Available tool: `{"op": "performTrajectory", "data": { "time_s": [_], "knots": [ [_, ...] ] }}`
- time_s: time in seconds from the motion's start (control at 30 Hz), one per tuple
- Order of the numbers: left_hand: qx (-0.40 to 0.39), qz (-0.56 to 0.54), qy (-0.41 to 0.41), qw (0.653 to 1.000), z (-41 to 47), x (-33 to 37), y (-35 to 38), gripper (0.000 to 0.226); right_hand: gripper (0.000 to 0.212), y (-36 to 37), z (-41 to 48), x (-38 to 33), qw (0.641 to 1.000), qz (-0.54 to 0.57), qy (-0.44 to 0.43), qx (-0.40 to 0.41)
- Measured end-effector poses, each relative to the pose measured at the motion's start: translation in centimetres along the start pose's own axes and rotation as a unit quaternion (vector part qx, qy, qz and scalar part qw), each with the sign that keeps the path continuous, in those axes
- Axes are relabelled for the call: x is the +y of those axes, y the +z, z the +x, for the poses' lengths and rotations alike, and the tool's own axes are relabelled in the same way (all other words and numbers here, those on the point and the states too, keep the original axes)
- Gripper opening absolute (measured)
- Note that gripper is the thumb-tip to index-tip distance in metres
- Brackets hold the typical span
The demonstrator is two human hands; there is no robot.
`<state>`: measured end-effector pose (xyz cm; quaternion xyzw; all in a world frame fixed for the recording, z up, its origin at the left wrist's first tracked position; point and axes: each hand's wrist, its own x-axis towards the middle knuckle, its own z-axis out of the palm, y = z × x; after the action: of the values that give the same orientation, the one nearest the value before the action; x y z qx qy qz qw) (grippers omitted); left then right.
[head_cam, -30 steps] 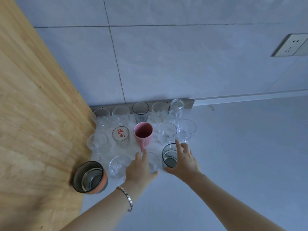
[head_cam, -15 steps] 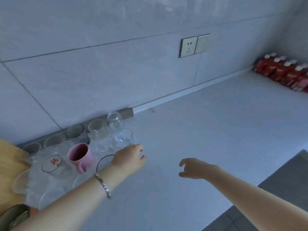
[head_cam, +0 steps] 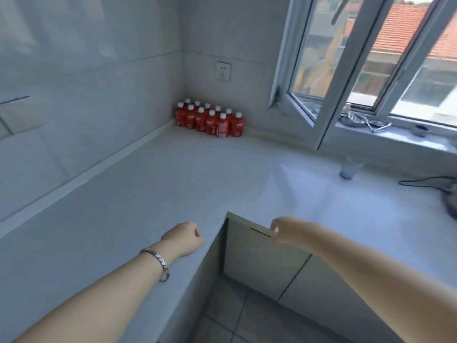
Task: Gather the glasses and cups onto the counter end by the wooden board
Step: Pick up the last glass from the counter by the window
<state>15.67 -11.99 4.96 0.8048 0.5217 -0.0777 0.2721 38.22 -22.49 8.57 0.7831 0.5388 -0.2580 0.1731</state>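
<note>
One clear glass [head_cam: 350, 168] stands on the white counter [head_cam: 173, 184] at the far right, just below the window sill. My left hand [head_cam: 183, 240] hovers over the counter's front edge, curled into a loose fist with nothing in it. My right hand [head_cam: 288, 231] hangs over the inner corner of the L-shaped counter, fingers curled in, also holding nothing. The glass is well beyond both hands. The group of glasses and cups and the wooden board are out of view.
Several red bottles [head_cam: 210, 120] fill the far corner against the tiled wall. An open window sash [head_cam: 304, 95] juts over the counter's right arm. A black cable [head_cam: 425, 181] lies at the far right. Cabinet doors [head_cam: 262, 263] and tiled floor sit below.
My view has swung right, away from the glasses by the wooden board to the window corner. Both hands left the glasses and came back empty, now curled.
</note>
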Motion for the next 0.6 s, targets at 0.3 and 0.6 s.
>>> {"op": "performTrajectory", "data": {
  "time_s": [0.3, 0.6],
  "knots": [
    [-0.062, 0.054, 0.108, 0.991, 13.4, 18.9, 1.0, 0.027, 0.048, -3.0, 3.9, 18.8, 0.983, 0.115, 0.14, 0.036],
    [-0.117, 0.11, 0.19, 0.969, 25.0, 32.4, 2.3, 0.002, 0.048, -5.7, 10.7, 32.0, 0.957, 0.184, 0.225, 0.023]
  ]
}}
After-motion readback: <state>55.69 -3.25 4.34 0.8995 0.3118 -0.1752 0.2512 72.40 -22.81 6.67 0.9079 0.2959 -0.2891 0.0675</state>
